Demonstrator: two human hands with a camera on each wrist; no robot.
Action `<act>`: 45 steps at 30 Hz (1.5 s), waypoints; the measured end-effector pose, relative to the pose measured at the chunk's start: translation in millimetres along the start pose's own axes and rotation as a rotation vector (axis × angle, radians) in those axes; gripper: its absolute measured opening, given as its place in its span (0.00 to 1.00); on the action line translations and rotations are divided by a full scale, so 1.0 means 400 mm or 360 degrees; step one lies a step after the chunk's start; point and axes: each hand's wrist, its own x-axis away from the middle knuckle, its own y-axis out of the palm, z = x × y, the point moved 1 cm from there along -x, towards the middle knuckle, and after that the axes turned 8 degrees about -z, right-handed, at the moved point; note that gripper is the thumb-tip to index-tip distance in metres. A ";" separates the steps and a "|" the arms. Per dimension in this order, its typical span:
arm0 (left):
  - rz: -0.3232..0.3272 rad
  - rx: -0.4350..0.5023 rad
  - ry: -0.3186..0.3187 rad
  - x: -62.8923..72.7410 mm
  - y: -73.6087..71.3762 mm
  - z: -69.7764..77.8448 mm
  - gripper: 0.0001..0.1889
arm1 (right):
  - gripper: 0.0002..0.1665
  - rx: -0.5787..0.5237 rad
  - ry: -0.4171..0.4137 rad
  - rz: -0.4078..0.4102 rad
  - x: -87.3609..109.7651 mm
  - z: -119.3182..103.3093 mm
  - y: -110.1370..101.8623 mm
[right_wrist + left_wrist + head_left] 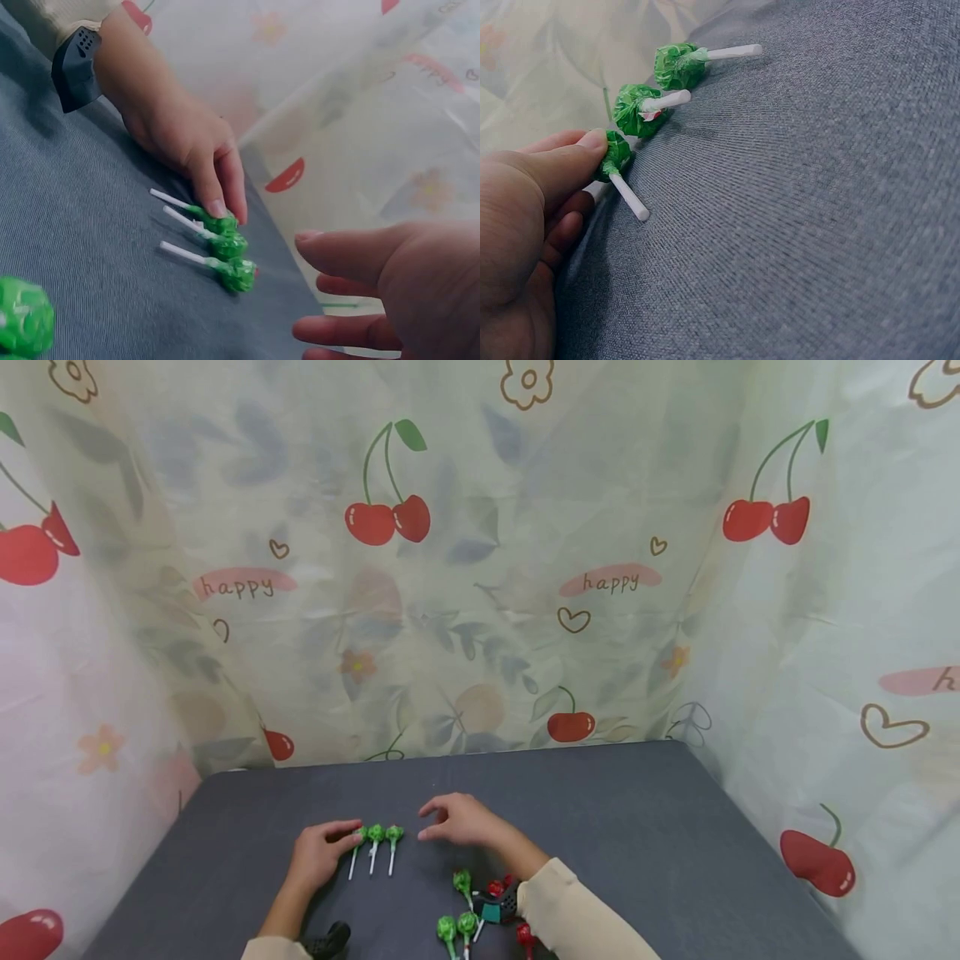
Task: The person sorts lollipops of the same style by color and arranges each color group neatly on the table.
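Note:
Three green-wrapped lollipops lie in a row on the dark grey table, white sticks toward the person. At the row's left end my left hand (317,856) pinches the wrapped head of one green lollipop (616,156) between thumb and fingers. The middle lollipop (376,833) and the right-end lollipop (393,833) lie beside it, untouched. To the right of the row, my right hand (465,821) hovers with fingers parted and loosely bent, holding nothing. In the right wrist view, a gap separates that hand from the row.
Nearer the person lie more green lollipops (447,928) and red lollipops (525,933), partly hidden by the right sleeve and wrist strap (498,906). A cherry-patterned curtain (465,568) encloses the back and sides of the table (600,827).

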 end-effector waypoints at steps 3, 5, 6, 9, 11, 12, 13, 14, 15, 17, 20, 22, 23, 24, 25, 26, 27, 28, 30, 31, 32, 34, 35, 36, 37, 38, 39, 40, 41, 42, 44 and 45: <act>0.0004 -0.0007 0.0003 -0.001 -0.002 0.002 0.14 | 0.22 0.0010 -0.0007 -0.0064 0.017 0.010 -0.009; 0.0007 -0.0010 0.0010 -0.001 -0.003 0.004 0.14 | 0.23 0.0016 -0.0012 -0.0110 0.029 0.021 -0.012; 0.0010 -0.0011 0.0015 -0.001 -0.004 0.005 0.14 | 0.23 0.0018 -0.0019 -0.0137 0.035 0.028 -0.013; 0.0013 -0.0013 0.0025 -0.002 -0.004 0.006 0.14 | 0.23 0.0007 -0.0024 -0.0220 0.053 0.050 -0.013; 0.0012 -0.0018 0.0027 -0.003 -0.004 0.005 0.14 | 0.23 -0.0043 -0.0024 -0.0281 0.066 0.065 -0.011; 0.0011 -0.0020 0.0027 -0.003 -0.004 0.005 0.14 | 0.23 -0.0084 -0.0015 -0.0309 0.072 0.073 -0.009; 0.0011 -0.0017 0.0026 -0.004 -0.004 0.006 0.14 | 0.22 -0.0116 -0.0012 -0.0331 0.077 0.081 -0.006; 0.0011 -0.0015 0.0026 -0.004 -0.005 0.005 0.14 | 0.22 -0.0149 -0.0011 -0.0350 0.082 0.088 -0.003; 0.0012 -0.0013 0.0025 -0.004 -0.005 0.005 0.14 | 0.21 -0.0167 -0.0015 -0.0362 0.086 0.096 0.000; 0.0017 -0.0005 0.0027 -0.005 -0.005 0.004 0.13 | 0.20 -0.0188 -0.0028 -0.0368 0.092 0.110 0.007; 0.0027 0.0000 0.0026 -0.005 -0.006 0.004 0.13 | 0.19 -0.0225 -0.0036 -0.0367 0.098 0.127 0.017; 0.0032 -0.0012 0.0033 -0.004 -0.006 0.002 0.14 | 0.18 -0.0273 -0.0020 -0.0376 0.102 0.136 0.024; 0.0032 -0.0012 0.0030 -0.004 -0.005 0.002 0.14 | 0.17 -0.0296 -0.0011 -0.0378 0.104 0.140 0.027; 0.0032 -0.0015 0.0029 -0.003 -0.005 0.002 0.14 | 0.17 -0.0312 -0.0004 -0.0376 0.106 0.143 0.030; 0.0032 -0.0016 0.0026 -0.002 -0.005 0.003 0.14 | 0.16 -0.0321 0.0004 -0.0376 0.108 0.146 0.034; 0.0030 -0.0017 0.0024 -0.002 -0.004 0.002 0.14 | 0.15 -0.0332 0.0013 -0.0376 0.109 0.148 0.038; 0.0027 -0.0014 0.0021 -0.001 -0.004 0.002 0.14 | 0.15 -0.0337 0.0016 -0.0372 0.111 0.149 0.041; 0.0022 -0.0014 0.0021 0.000 -0.003 0.003 0.14 | 0.14 -0.0339 0.0022 -0.0366 0.113 0.150 0.043; 0.0018 -0.0008 0.0008 0.002 -0.003 0.005 0.14 | 0.12 -0.0333 0.0022 -0.0351 0.115 0.149 0.049; 0.0016 -0.0006 0.0006 0.003 -0.003 0.006 0.14 | 0.11 -0.0323 0.0026 -0.0346 0.116 0.148 0.052; 0.0015 -0.0007 0.0006 0.004 -0.002 0.006 0.14 | 0.11 -0.0315 0.0026 -0.0338 0.117 0.147 0.054; 0.0011 -0.0008 0.0008 0.005 -0.002 0.006 0.14 | 0.10 -0.0291 0.0025 -0.0322 0.118 0.145 0.057; 0.0011 -0.0005 0.0007 0.005 -0.002 0.006 0.14 | 0.10 -0.0279 0.0021 -0.0312 0.118 0.145 0.058; 0.0011 -0.0005 0.0009 0.005 -0.002 0.006 0.14 | 0.09 -0.0269 0.0018 -0.0305 0.118 0.144 0.059; 0.0010 -0.0004 0.0010 0.005 -0.002 0.006 0.14 | 0.09 -0.0265 0.0019 -0.0300 0.119 0.143 0.059; 0.0009 -0.0005 0.0011 0.005 -0.002 0.006 0.14 | 0.09 -0.0263 0.0018 -0.0297 0.119 0.143 0.059; 0.0009 -0.0005 0.0013 0.005 -0.002 0.006 0.13 | 0.09 -0.0261 0.0020 -0.0296 0.119 0.142 0.059; 0.0010 -0.0005 0.0013 0.005 -0.002 0.006 0.13 | 0.09 -0.0257 0.0018 -0.0293 0.118 0.141 0.058; 0.0011 -0.0005 0.0013 0.005 -0.002 0.007 0.13 | 0.09 -0.0257 0.0017 -0.0293 0.118 0.140 0.057; 0.0012 -0.0004 0.0013 0.005 -0.002 0.007 0.13 | 0.08 -0.0259 0.0016 -0.0292 0.118 0.139 0.056; 0.0013 -0.0007 0.0014 0.004 -0.001 0.007 0.13 | 0.08 -0.0266 0.0010 -0.0285 0.117 0.137 0.053; 0.0014 -0.0008 0.0014 0.004 -0.001 0.007 0.13 | 0.07 -0.0266 0.0007 -0.0277 0.116 0.135 0.050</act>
